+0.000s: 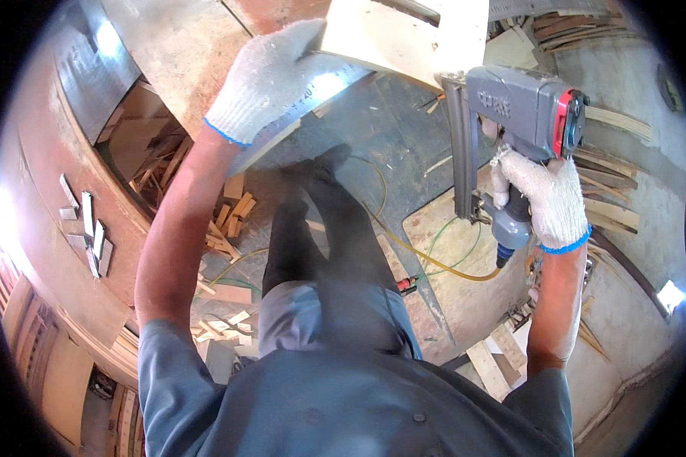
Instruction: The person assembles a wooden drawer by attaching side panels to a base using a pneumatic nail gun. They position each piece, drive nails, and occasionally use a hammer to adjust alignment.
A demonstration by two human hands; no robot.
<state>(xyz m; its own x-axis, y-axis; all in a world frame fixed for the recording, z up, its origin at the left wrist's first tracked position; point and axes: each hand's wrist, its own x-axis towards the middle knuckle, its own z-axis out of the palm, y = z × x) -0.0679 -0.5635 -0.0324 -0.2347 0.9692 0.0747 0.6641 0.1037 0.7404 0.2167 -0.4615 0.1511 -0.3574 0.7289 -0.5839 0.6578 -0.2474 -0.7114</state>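
Observation:
My left hand [270, 80], in a white knit glove with a blue cuff, grips the left end of a pale wooden board [381, 38] at the top of the view. Its fingertips are hidden behind the board. An upright pale piece [463, 34] meets this board at the right. In a matching glove, my right hand [545, 190] is wrapped round the handle of a grey air nail gun [514, 107] with a red band. The gun's nose end is close to the upright piece; I cannot tell whether they touch. A yellow air hose [465, 274] runs from its handle.
Several metal fastener strips [91, 236] lie on the brown workbench [46, 175] at left. Wood offcuts [232, 217] litter the floor beside my legs. A thin green hose [434, 244] crosses near the yellow one. Long wooden strips [610, 183] lie at right.

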